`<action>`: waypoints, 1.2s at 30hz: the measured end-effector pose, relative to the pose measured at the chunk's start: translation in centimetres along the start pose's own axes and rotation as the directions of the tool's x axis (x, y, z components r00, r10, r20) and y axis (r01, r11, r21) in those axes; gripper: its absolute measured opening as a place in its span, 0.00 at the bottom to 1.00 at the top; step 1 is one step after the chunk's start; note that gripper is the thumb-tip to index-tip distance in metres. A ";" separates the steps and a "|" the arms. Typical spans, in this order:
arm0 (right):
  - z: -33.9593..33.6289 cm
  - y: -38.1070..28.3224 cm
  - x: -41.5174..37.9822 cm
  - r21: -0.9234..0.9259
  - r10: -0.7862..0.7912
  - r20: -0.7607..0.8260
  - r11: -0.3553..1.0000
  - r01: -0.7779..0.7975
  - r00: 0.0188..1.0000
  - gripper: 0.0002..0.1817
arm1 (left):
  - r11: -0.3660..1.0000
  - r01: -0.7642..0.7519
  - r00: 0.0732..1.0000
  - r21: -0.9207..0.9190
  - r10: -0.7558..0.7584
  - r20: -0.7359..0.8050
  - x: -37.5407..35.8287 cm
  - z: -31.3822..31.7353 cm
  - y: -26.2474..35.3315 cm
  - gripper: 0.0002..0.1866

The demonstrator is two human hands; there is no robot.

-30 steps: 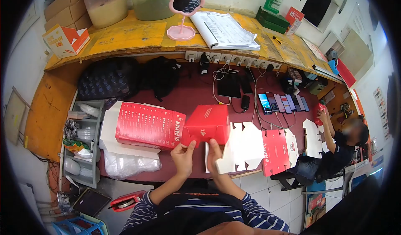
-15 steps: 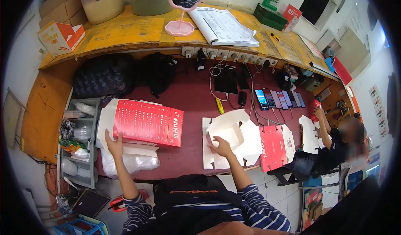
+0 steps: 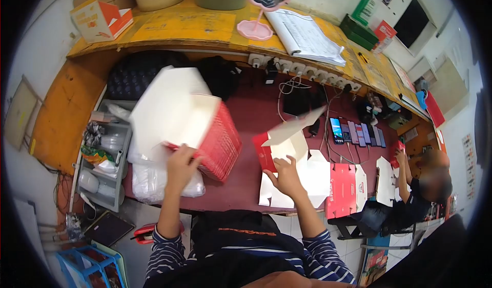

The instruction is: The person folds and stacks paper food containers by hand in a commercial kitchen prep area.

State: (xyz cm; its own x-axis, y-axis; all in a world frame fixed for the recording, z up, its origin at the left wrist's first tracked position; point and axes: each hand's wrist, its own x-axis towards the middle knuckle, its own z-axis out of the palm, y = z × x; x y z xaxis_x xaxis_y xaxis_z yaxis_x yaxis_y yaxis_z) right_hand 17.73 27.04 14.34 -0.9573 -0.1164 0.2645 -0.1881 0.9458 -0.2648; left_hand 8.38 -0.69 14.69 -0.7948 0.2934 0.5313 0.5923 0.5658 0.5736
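My left hand (image 3: 182,167) is closed on the near edge of a stack of nested red cartons (image 3: 223,142), which stands tilted with its white inner side and flaps facing up. My right hand (image 3: 288,178) grips the near side of a single red and white carton (image 3: 264,152). This carton is raised at an angle, with one flap upright. White unfolded carton blanks (image 3: 312,183) lie beneath it. To the right is a flat red printed carton (image 3: 341,185).
Plastic-wrapped packs (image 3: 146,180) and a grey tray (image 3: 122,183) of supplies are at left. Several phones (image 3: 353,132) with cables lie at right. A co-worker (image 3: 410,196) holds a small red item. Above runs a yellow shelf (image 3: 195,24) with a pink mirror (image 3: 254,30).
The carton stack has been tipped up from lying flat, my left hand now gripping its near edge. My right hand has tilted the single carton upward. The view has shifted.
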 end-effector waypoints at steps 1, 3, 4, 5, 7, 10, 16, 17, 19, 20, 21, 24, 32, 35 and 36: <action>-3.0 -2.4 1.6 0.062 -0.090 -0.011 0.994 0.091 0.996 0.12 | 0.999 -0.024 0.999 0.046 0.022 0.035 0.0 0.4 1.3 0.09; -7.2 -6.2 3.5 0.169 -0.294 -0.070 0.938 0.302 0.953 0.11 | 0.995 -0.050 0.996 0.092 0.044 0.072 -0.4 1.2 3.1 0.08; -8.6 -7.7 4.1 0.187 -0.373 -0.020 0.910 0.370 0.928 0.11 | 0.992 -0.053 0.991 0.112 0.038 0.130 -0.9 1.7 3.6 0.10; -9.8 -9.2 4.6 0.208 -0.447 0.030 0.878 0.432 0.894 0.13 | 0.990 -0.057 0.981 0.129 0.031 0.190 -1.5 2.1 3.9 0.12; -10.0 -11.6 6.0 0.209 -0.499 0.041 0.852 0.481 0.866 0.11 | 0.994 -0.085 0.986 -0.073 0.094 0.136 -3.2 3.6 2.5 0.16; -8.6 -13.4 8.1 0.187 -0.581 0.149 0.811 0.554 0.800 0.11 | 0.996 -0.067 0.997 -0.063 0.069 0.034 -3.4 3.7 3.7 0.13; -4.1 -11.1 10.8 0.071 -0.423 0.286 0.904 0.422 0.860 0.13 | 0.993 -0.030 0.995 0.115 0.040 -0.090 -3.5 2.4 4.3 0.07; -3.9 -11.0 10.9 0.074 -0.429 0.290 0.901 0.426 0.856 0.13 | 0.993 -0.071 0.991 0.095 0.081 -0.104 -3.5 2.3 4.2 0.06; -3.6 -10.9 10.7 0.062 -0.394 0.272 0.918 0.392 0.878 0.12 | 0.989 -0.117 0.982 0.090 0.129 -0.139 -3.3 2.1 3.8 0.06; -3.4 -11.0 10.6 0.066 -0.395 0.276 0.917 0.393 0.876 0.12 | 0.982 -0.170 0.968 0.086 0.183 -0.170 -3.2 2.0 3.6 0.07; -3.1 -11.2 10.3 0.040 -0.389 0.239 0.919 0.392 0.890 0.11 | 0.983 -0.164 0.970 0.086 0.177 -0.168 -3.1 1.8 3.3 0.07; -2.7 -11.7 10.2 -0.033 -0.400 0.252 0.907 0.420 0.881 0.10 | 0.969 -0.236 0.960 0.071 0.244 -0.137 -2.8 1.1 2.6 0.06; -3.8 -12.2 12.7 0.036 -0.297 0.644 0.932 0.360 0.705 0.08 | 0.953 -0.302 0.952 0.005 0.302 -0.051 -2.4 1.4 3.0 0.06; -1.4 -13.3 13.6 0.013 -0.375 0.372 0.917 0.399 0.849 0.08 | 0.959 -0.280 0.960 0.040 0.281 -0.014 -2.7 1.6 3.5 0.09; -1.2 -13.8 13.3 -0.044 -0.354 0.345 0.919 0.392 0.869 0.06 | 0.959 -0.282 0.959 0.038 0.283 -0.012 -2.8 1.7 3.4 0.09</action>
State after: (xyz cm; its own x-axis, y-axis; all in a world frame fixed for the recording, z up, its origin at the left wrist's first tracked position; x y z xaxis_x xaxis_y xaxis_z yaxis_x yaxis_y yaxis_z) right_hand 7.82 12.82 22.65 -0.8412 -0.5408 0.0039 -0.5385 0.8368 -0.0990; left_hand 12.37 1.70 14.08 -0.5931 0.4319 0.6795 0.7870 0.4890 0.3762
